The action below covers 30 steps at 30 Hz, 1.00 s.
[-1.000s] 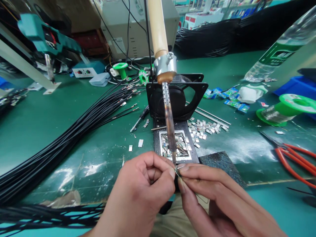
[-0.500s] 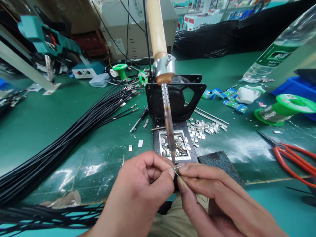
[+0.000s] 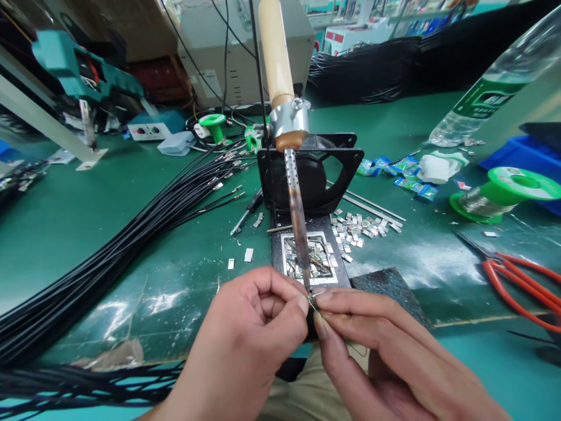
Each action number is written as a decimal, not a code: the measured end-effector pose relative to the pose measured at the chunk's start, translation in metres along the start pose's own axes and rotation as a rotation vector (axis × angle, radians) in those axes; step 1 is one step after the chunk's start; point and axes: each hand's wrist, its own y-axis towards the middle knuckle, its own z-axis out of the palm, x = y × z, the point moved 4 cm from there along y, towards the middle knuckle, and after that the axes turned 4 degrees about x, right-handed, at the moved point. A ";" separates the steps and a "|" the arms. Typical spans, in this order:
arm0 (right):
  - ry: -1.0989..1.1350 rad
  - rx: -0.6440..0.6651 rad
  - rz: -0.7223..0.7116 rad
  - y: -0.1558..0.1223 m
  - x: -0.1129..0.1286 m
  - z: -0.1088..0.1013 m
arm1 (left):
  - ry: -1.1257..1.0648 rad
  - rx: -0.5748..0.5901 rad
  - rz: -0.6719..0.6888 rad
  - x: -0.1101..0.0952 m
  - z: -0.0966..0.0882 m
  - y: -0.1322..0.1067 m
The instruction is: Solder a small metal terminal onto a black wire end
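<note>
A soldering iron [image 3: 295, 199] with a wooden handle is clamped tip-down in front of me. Right under its tip, my left hand [image 3: 258, 327] pinches a small piece hidden between thumb and forefinger. Pressed close beside it, my right hand [image 3: 372, 327] has its fingertips closed on a thin solder wire [image 3: 312, 303], whose tail loops out below the palm. A tiny metal part shows where both hands' fingertips meet, touching or very near the iron's tip. Just behind the hands, a square tray [image 3: 287, 279] holds many small metal connectors [image 3: 313, 257].
A black fan [image 3: 302, 181] stands behind the iron. Loose connector pieces [image 3: 362, 228] lie to its right. Black cables [image 3: 131, 251] spread over the left side. On the right are a solder spool [image 3: 486, 202], red-handled scissors [image 3: 517, 280], a dark pad [image 3: 390, 292] and a bottle [image 3: 482, 105].
The whole view has shifted very slightly. Both hands keep their grip under the iron's tip, with hardly any movement.
</note>
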 end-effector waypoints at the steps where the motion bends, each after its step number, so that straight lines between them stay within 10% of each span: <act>1: 0.006 0.001 0.003 0.000 -0.001 0.000 | -0.008 0.000 0.006 -0.001 0.000 0.000; 30: 0.042 -0.038 0.010 0.010 0.000 -0.002 | 0.045 0.006 0.130 -0.007 -0.001 0.000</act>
